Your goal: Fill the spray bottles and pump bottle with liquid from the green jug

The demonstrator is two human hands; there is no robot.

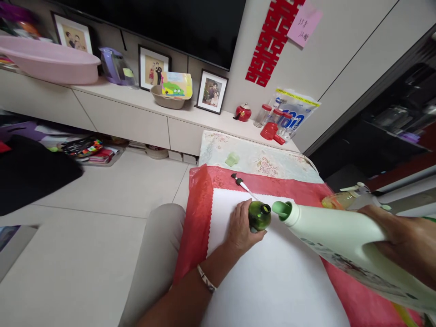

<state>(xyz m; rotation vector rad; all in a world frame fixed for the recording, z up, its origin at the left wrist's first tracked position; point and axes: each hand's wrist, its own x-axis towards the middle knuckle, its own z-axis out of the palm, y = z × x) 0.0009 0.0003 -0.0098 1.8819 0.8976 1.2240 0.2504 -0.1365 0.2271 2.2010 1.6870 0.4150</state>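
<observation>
My left hand point(240, 225) is wrapped round a small dark green glossy bottle point(258, 218), whose neck stands uncapped. In my right hand point(405, 243) a large pale green jug point(340, 231) is gripped by its handle and tilted toward the left. Its green pouring spout point(282, 210) is beside the small bottle's mouth, a little to the right; no stream of liquid shows. Beyond the bottle lies a pump head point(239, 180) with a black top and a white tube. A light green cap point(232, 159) rests farther back on the floral cloth.
White paper point(272, 281) covers red plastic sheeting point(199, 218) on the table. A pump bottle with yellowish liquid point(340, 199) stands at the right, behind the jug. Along the back cabinet are photo frames point(211, 91), a pink basin point(61, 61), a red pot point(243, 112) and red-lidded jars point(262, 115).
</observation>
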